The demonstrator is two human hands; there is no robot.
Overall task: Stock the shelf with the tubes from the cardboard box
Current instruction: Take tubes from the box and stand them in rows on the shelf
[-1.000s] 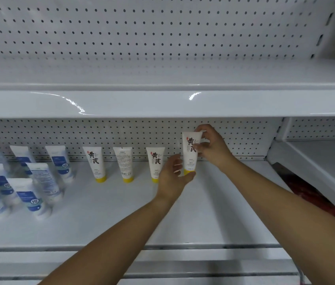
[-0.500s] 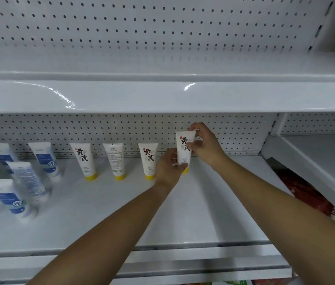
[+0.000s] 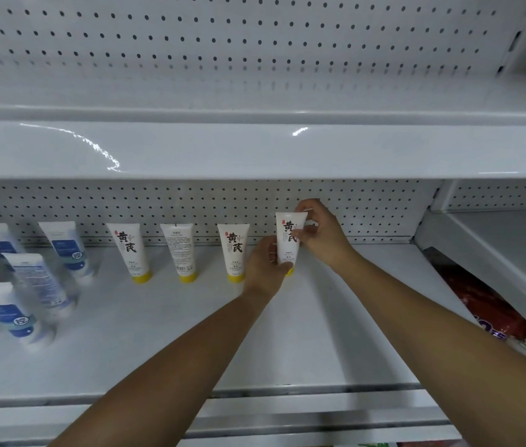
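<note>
Status: the held tube is white with black characters. It is upright, yellow cap down, label facing the camera. The left hand grips its lower end, with the thumb curled across the front just above the cap. The right hand pinches the crimped top edge, thumb in front and fingers behind. Both hands are closed on it. The cap sits at or just above the shelf deck; can't tell if it touches. The pegboard back panel is directly behind the held tube.

Left of the held tube, three matching tubes stand in one row on their yellow caps:
- The nearest tube is label forward, just beside the left hand.
- The middle tube shows its fine-print back.
- The farthest tube is label forward.

They are roughly evenly spaced and none touch.

Further left of the held tube is a group of blue-and-white tubes, cap down and blurred. Some stand nearer the camera than the row.

Above the held tube is the upper shelf, white with a glossy front edge. Right of the held tube and lower are red packets, print unreadable.
</note>
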